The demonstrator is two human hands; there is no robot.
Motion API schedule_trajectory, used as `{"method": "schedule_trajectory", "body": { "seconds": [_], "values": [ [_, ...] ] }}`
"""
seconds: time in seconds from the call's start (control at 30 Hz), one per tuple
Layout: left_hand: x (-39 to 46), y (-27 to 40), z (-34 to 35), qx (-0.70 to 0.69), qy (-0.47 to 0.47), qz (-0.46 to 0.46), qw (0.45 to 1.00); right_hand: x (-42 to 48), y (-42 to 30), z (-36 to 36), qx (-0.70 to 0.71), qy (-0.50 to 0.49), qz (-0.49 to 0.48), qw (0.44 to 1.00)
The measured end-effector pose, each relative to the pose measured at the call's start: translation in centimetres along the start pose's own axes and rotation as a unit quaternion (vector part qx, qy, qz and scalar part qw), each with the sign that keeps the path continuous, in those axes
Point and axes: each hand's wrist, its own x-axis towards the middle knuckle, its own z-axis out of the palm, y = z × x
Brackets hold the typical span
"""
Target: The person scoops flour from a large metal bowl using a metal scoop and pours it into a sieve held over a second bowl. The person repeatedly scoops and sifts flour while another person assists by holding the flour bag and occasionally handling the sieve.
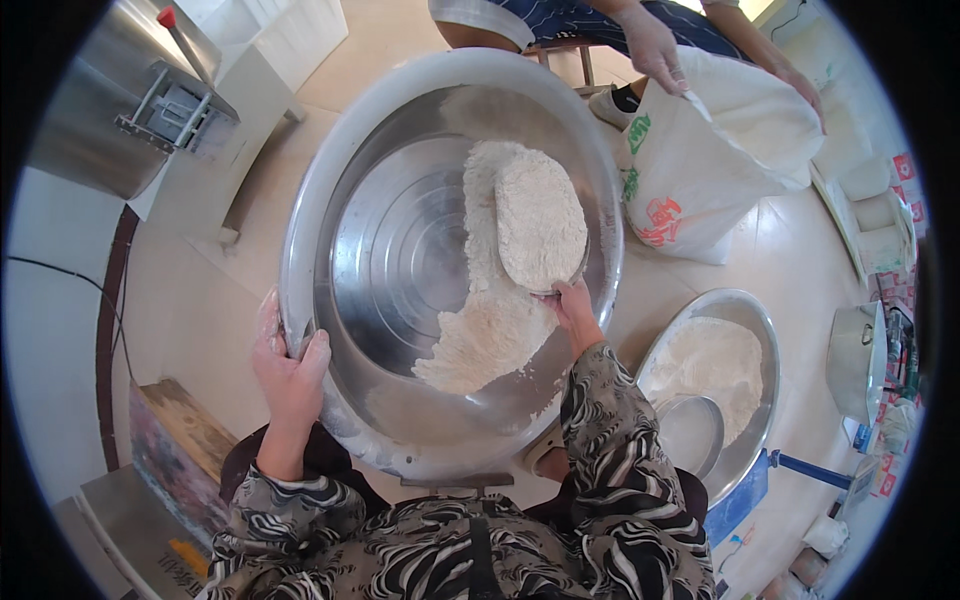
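A large metal basin (397,232) stands before me, tilted toward the right. My left hand (291,364) grips its rim at the near left, thumb on the inside. In my right hand (574,304) is the near edge of an oblong container (543,217), heaped with pale flour-like powder. The container sits inside the basin on its right side. More loose powder (487,337) lies along the basin's right wall and near side, partly under the container. The bottom of the container is hidden.
Opposite, a person's hands (656,49) hold a white woven sack (690,172) by its mouth. A smaller metal bowl (772,360) with powder and a round sieve (694,431) stands at my right. Steel machinery (112,112) is at the far left, a wooden board (187,420) near left.
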Motion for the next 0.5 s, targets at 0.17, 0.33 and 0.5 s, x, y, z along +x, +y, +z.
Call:
{"method": "schedule_trajectory", "body": {
  "seconds": [0.17,0.33,0.5],
  "values": [
    [0.1,-0.4,-0.5,-0.022,0.003,0.015,1.0,-5.6,-4.3,2.8,-0.035,0.007,-0.002,0.999],
    [0.4,-1.4,-0.9,0.008,0.028,0.033,0.999,-10.0,-7.7,3.7,-0.066,0.025,-0.006,0.997],
    [0.6,-3.3,-1.4,0.046,0.043,0.022,0.998,-14.0,-11.4,4.2,-0.079,0.032,-0.018,0.996]
  ]
}}
